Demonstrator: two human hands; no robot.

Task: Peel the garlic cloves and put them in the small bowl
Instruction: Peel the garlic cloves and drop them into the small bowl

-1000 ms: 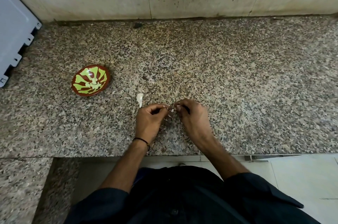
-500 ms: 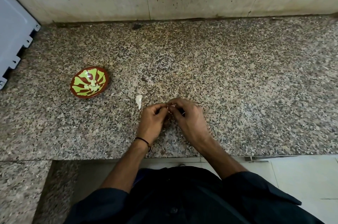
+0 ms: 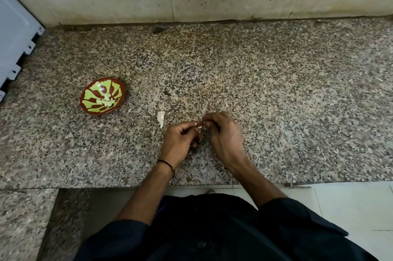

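Since a second ago our two hands have drawn closer and barely shifted on the counter; half a second ago they were pressed tight, and now the fingertips still meet at the same spot. Our left hand [image 3: 177,140] sits low over the granite counter [image 3: 276,90], knuckles up, fingers curled inward, thumb and forefinger pinching the garlic clove [image 3: 200,127]. Our right hand [image 3: 226,135] arches over from the other side, its fingertips bent down onto the same clove, so both hands are clamped on it together. Only small pale bits of the clove show between the fingers, and we cannot tell how much skin is on it. A thin black band [image 3: 168,165] circles our left wrist. Just beyond the left hand lies a white garlic piece [image 3: 161,117], where it lay before; we cannot tell whether it is a clove or peel. The small bowl [image 3: 93,112] stands well off to the left, upright, with pale peeled cloves [image 3: 106,101] at its centre, unchanged.
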